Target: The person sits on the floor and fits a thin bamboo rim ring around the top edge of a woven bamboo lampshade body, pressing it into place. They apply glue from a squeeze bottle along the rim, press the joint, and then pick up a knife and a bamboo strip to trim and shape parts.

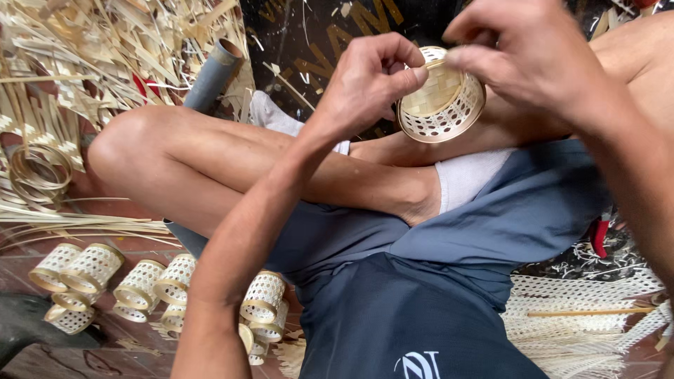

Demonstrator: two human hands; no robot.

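We pinch the small woven basket [441, 98] at its rim, left hand [368, 77] and right hand [523, 60] both clenched on it. We judge steady thumb pressure keeps the rim band seated. Finished baskets [91, 270] lie on the floor.

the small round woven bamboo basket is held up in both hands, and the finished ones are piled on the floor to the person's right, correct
Not quite. Both hands, left hand and right hand, do hold the small round woven bamboo basket, but the head view shows the finished baskets on the person's left.
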